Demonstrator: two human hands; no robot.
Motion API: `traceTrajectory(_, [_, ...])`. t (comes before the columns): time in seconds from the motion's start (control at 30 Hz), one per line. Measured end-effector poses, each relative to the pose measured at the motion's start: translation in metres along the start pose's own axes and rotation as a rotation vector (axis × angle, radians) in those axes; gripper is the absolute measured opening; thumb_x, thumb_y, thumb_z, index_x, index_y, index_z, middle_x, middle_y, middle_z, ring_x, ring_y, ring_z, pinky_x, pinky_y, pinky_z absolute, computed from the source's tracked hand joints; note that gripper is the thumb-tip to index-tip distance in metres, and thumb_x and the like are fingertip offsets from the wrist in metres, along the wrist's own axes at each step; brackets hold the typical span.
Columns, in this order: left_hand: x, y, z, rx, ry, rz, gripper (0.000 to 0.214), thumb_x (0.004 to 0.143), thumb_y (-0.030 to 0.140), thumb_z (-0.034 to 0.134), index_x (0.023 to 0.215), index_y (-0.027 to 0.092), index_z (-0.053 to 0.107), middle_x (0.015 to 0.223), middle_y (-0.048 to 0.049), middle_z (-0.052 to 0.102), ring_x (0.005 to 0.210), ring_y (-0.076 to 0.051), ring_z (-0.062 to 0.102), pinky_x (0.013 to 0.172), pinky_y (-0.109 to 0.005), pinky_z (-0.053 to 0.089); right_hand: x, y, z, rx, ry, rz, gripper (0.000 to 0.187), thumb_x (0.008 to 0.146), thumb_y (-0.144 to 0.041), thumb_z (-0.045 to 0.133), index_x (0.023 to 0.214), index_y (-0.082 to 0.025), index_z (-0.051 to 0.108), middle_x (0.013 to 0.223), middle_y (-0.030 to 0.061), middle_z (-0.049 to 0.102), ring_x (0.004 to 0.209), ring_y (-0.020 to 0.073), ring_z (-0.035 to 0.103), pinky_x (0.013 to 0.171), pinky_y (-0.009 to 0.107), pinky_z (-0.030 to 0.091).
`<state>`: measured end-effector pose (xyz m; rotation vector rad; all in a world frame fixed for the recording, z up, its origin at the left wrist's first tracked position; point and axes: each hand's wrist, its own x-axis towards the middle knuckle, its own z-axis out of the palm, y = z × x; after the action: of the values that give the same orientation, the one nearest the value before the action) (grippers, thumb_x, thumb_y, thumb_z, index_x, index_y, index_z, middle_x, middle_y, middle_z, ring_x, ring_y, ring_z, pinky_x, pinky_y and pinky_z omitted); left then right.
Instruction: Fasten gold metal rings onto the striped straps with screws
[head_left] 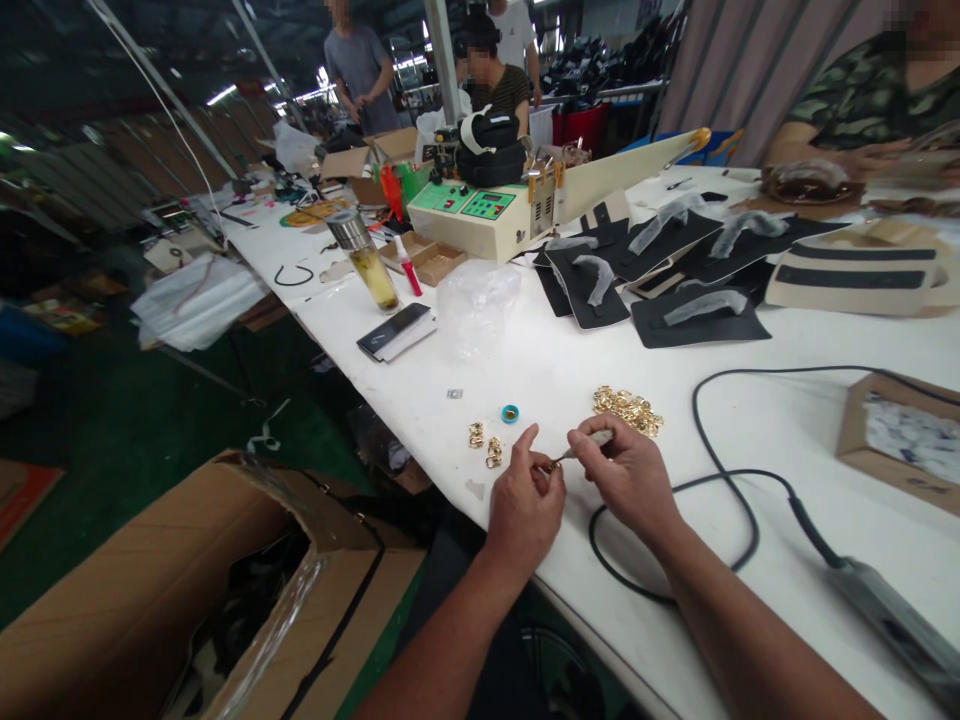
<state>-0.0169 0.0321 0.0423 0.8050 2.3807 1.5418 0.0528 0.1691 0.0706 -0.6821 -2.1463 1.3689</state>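
Head view | your left hand point(525, 505) pinches a small gold fitting point(553, 465) | your right hand point(630, 478) grips a slim tool point(592, 445), long axis pointing left, tip at the fitting | both lie on your side of the gold buckle pile point(628, 410), right hand nearer it.

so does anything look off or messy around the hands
Nothing spilled or broken. The black cable loops across the table close by the right hand, which holds a thin tool. One small metal piece lies apart from the gold fittings. The cardboard box has a bent, ragged rim.
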Motion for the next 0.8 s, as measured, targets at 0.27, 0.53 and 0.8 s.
traceTrajectory(0.27, [-0.001,-0.001,0.000,0.106,-0.010,0.022,0.061,0.087,0.016,0.063,0.145,0.023,0.049,0.095,0.0024,0.074,0.067,-0.012,0.066,0.074,-0.029,0.055,0.000,-0.001,-0.003,-0.092,-0.001,-0.089,0.025,0.091,-0.044,0.063,0.078,-0.022,0.064,0.065,-0.0013,0.067,0.050,0.0129,0.058,0.052,0.026,0.042])
traceTrajectory(0.53, [-0.004,-0.007,-0.003,0.272,0.037,0.207,0.055,0.089,0.014,0.064,0.142,0.025,0.052,0.095,0.0025,0.075,0.068,-0.013,0.066,0.075,-0.029,0.058,0.002,-0.005,-0.008,-0.102,-0.041,-0.141,0.024,0.092,-0.041,0.062,0.077,-0.023,0.063,0.054,-0.0053,0.056,0.046,0.0116,0.051,0.049,0.025,0.037])
traceTrajectory(0.8, [-0.011,-0.004,-0.009,0.340,0.049,0.293,0.054,0.091,0.013,0.058,0.144,0.023,0.050,0.100,-0.0004,0.078,0.077,-0.016,0.071,0.079,-0.032,0.059,0.003,-0.010,-0.006,-0.051,-0.128,-0.038,0.034,0.093,-0.055,0.065,0.084,-0.023,0.064,0.052,-0.0037,0.061,0.047,0.0152,0.058,0.054,0.028,0.042])
